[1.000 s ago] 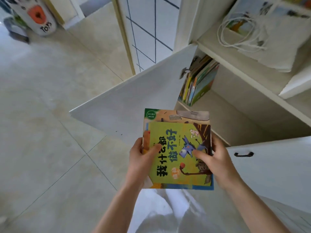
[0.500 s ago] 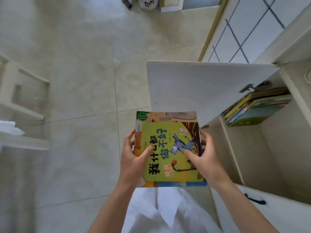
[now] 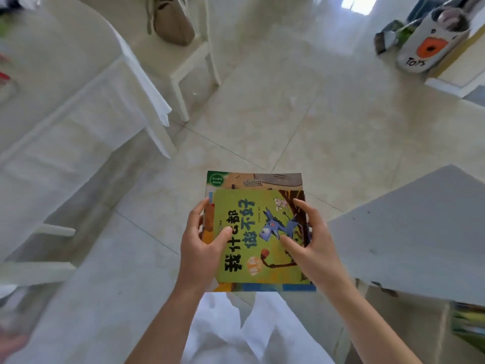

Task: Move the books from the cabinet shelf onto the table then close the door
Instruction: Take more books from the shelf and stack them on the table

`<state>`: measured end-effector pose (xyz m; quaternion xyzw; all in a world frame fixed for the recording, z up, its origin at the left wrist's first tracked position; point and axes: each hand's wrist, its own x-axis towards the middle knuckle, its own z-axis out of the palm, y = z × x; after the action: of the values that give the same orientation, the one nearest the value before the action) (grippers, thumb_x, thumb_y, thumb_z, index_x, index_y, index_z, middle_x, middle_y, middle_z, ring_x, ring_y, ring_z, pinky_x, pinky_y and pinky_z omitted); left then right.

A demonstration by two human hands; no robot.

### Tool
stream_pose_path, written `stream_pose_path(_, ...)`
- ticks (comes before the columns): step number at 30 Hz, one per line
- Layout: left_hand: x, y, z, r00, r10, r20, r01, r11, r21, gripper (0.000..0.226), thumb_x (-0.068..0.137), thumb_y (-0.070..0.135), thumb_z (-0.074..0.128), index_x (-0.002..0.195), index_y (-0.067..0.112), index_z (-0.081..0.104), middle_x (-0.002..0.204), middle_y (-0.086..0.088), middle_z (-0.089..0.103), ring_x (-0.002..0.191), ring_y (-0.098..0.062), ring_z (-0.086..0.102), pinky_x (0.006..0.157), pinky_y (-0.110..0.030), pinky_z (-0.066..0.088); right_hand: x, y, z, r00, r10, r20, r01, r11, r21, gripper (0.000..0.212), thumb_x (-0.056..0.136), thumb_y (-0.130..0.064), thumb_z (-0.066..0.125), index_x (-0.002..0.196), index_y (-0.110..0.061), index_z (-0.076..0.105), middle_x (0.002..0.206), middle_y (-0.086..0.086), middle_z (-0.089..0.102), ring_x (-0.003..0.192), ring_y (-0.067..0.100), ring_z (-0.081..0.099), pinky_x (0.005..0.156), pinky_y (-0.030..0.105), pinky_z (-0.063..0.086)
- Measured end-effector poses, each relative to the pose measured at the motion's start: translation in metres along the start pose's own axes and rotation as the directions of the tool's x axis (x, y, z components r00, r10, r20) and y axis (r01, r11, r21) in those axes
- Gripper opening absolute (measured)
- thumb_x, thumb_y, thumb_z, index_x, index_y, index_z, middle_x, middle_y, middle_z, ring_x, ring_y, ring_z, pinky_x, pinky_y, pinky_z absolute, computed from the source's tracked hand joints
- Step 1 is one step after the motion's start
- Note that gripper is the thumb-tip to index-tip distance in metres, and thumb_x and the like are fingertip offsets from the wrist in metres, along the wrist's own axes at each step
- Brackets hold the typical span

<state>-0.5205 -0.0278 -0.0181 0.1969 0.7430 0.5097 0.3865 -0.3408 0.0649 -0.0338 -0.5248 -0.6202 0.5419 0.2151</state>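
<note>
I hold a small stack of picture books (image 3: 258,232) in front of me over the floor; the top one has a green cover with a blue donkey. My left hand (image 3: 203,245) grips the stack's left edge, thumb on the cover. My right hand (image 3: 312,240) grips the right edge, thumb on the cover too. The open white cabinet door (image 3: 414,232) juts out at the right. More books (image 3: 469,329) show blurred on the shelf at the lower right. A white table (image 3: 60,82) with a cloth stands at the upper left.
A white chair (image 3: 191,61) with a brown bag (image 3: 173,22) on it stands beside the table. A toy bin (image 3: 430,46) sits on the floor at the upper right. White chair rungs (image 3: 39,248) cross the left side. Tiled floor (image 3: 288,114) lies ahead.
My view has swung left, away from the cabinet, toward the table and chair. The book stack stays gripped in both hands the same way.
</note>
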Motion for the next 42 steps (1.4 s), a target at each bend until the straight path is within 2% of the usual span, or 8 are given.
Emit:
stream_pose_path(4, 0.034, -0.004, -0.076, 0.987, -0.038, -0.159, 0.025, 0.996, -0.082, 0.063, 0.088, 0.013, 0.068, 0.136, 0.037, 0.037, 0.108, 0.007, 0.061, 0.082, 0.001, 0.068, 0.053, -0.013, 0.052, 0.036, -0.036, 0.079, 0.994, -0.020, 0.112, 0.026, 0.999, -0.048, 0.071, 0.076, -0.011, 0.075, 0.126, -0.050, 0.043, 0.120, 0.002, 0.053, 0.105, 0.019, 0.062, 0.081, 0.044, 0.059)
stream_pose_path(7, 0.060, -0.003, -0.136, 0.955, -0.087, -0.282, 0.048, 0.988, -0.144, 0.065, 0.088, 0.019, 0.068, 0.141, 0.033, 0.034, 0.114, 0.005, 0.059, 0.084, -0.003, 0.066, 0.051, -0.009, 0.049, 0.062, -0.068, 0.146, 0.977, -0.049, 0.208, 0.063, 0.996, -0.064, 0.070, 0.074, -0.017, 0.075, 0.123, -0.054, 0.044, 0.119, -0.001, 0.056, 0.107, 0.022, 0.061, 0.080, 0.046, 0.058)
stream_pose_path(14, 0.113, -0.004, -0.248, 0.891, -0.099, -0.442, 0.037, 0.989, -0.146, 0.053, 0.088, 0.030, 0.068, 0.135, 0.031, 0.044, 0.115, 0.009, 0.064, 0.102, -0.010, 0.065, 0.074, -0.028, 0.058, 0.109, -0.137, 0.268, 0.927, -0.089, 0.364, 0.124, 0.990, -0.074, 0.074, 0.076, -0.011, 0.077, 0.122, -0.058, 0.043, 0.118, 0.002, 0.055, 0.110, 0.030, 0.060, 0.079, 0.047, 0.058)
stream_pose_path(17, 0.133, -0.002, -0.286, 0.854, -0.118, -0.506, 0.029, 0.983, -0.180, 0.038, 0.088, 0.031, 0.068, 0.123, 0.028, 0.054, 0.108, 0.013, 0.066, 0.102, -0.005, 0.064, 0.077, -0.024, 0.055, 0.128, -0.162, 0.311, 0.914, -0.080, 0.399, 0.133, 0.985, -0.106, 0.076, 0.077, -0.009, 0.077, 0.124, -0.055, 0.041, 0.116, 0.002, 0.054, 0.105, 0.027, 0.063, 0.074, 0.047, 0.060)
stream_pose_path(23, 0.180, 0.002, -0.336, 0.797, -0.147, -0.586, 0.021, 0.976, -0.215, 0.037, 0.087, 0.027, 0.069, 0.121, 0.025, 0.053, 0.104, 0.014, 0.067, 0.091, 0.003, 0.065, 0.061, -0.008, 0.050, 0.175, -0.196, 0.383, 0.877, -0.062, 0.476, 0.140, 0.982, -0.130, 0.077, 0.076, -0.007, 0.076, 0.124, -0.055, 0.042, 0.117, 0.002, 0.055, 0.106, 0.026, 0.062, 0.078, 0.048, 0.059)
stream_pose_path(29, 0.254, 0.013, -0.378, 0.745, -0.184, -0.641, 0.017, 0.966, -0.258, 0.047, 0.085, 0.031, 0.071, 0.126, 0.030, 0.046, 0.112, 0.009, 0.064, 0.097, -0.008, 0.066, 0.074, -0.026, 0.058, 0.246, -0.238, 0.454, 0.815, -0.035, 0.579, 0.152, 0.976, -0.155, 0.069, 0.081, -0.009, 0.073, 0.124, -0.055, 0.044, 0.117, 0.003, 0.051, 0.105, 0.025, 0.062, 0.069, 0.044, 0.062)
stream_pose_path(35, 0.322, 0.042, -0.418, 0.703, -0.192, -0.685, -0.026, 0.955, -0.295, 0.052, 0.085, 0.018, 0.072, 0.121, 0.040, 0.041, 0.101, 0.011, 0.064, 0.082, 0.003, 0.068, 0.055, -0.016, 0.054, 0.317, -0.297, 0.519, 0.732, -0.100, 0.674, 0.301, 0.935, -0.188, 0.070, 0.079, -0.013, 0.073, 0.127, -0.054, 0.042, 0.117, -0.001, 0.051, 0.108, 0.019, 0.057, 0.083, 0.046, 0.057)
stream_pose_path(42, 0.363, 0.054, -0.461, 0.613, -0.237, -0.754, -0.047, 0.941, -0.334, 0.056, 0.083, 0.016, 0.074, 0.125, 0.039, 0.043, 0.109, 0.012, 0.063, 0.092, -0.005, 0.067, 0.062, -0.016, 0.054, 0.348, -0.343, 0.577, 0.662, -0.138, 0.737, 0.425, 0.879, -0.217, 0.069, 0.080, -0.014, 0.074, 0.133, -0.043, 0.042, 0.122, -0.004, 0.054, 0.104, 0.002, 0.053, 0.092, 0.037, 0.052)
